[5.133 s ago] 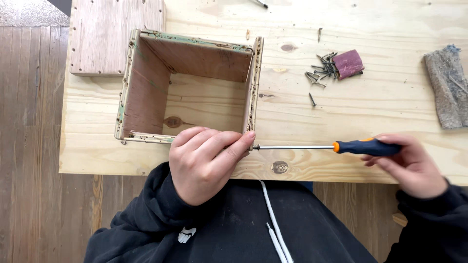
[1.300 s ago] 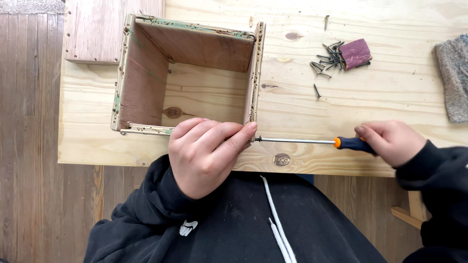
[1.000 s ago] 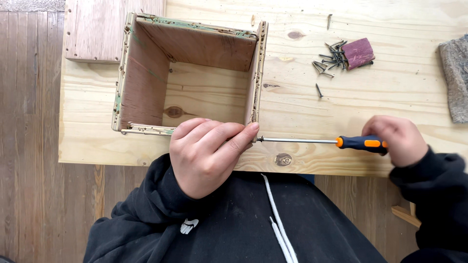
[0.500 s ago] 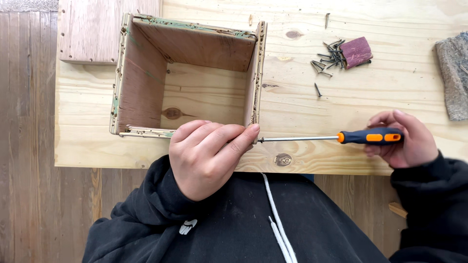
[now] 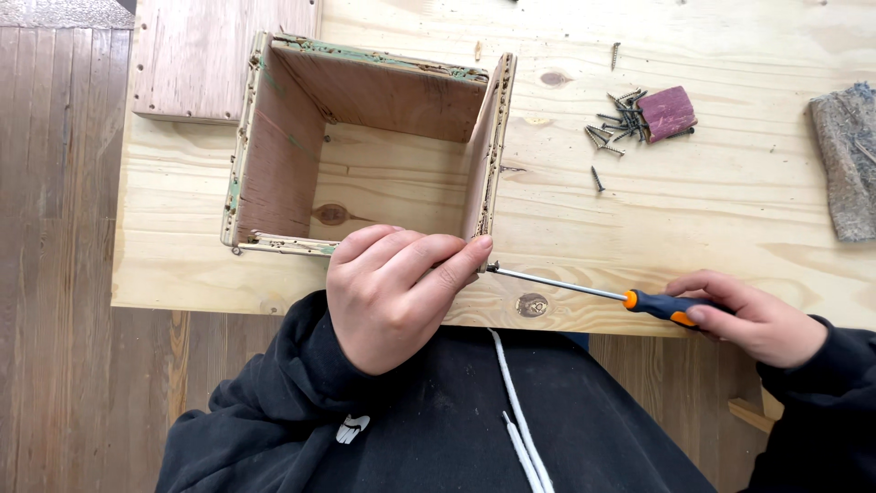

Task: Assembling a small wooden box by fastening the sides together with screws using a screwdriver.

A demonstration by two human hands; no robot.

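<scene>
Left hand (image 5: 392, 292) curled over near corner of open square plywood box frame (image 5: 365, 146), fingers pressed together against its near edge. Right hand (image 5: 757, 315) closed around orange-and-black-handled screwdriver (image 5: 602, 292), shaft level, tip at that corner. Frame sits on pale pine surface (image 5: 712, 219). Pile of dark screws (image 5: 616, 123) well apart, beside small reddish block (image 5: 668, 112).

Even, bright, diffuse light over my bench (image 5: 730, 219), no glare. Shadows soft: a dim one inside the open wooden box (image 5: 365, 155), a faint one under the screwdriver (image 5: 630, 298) shaft. Focus sharp corner to corner, no motion blur on either hand. No obvious edge distortion.
</scene>
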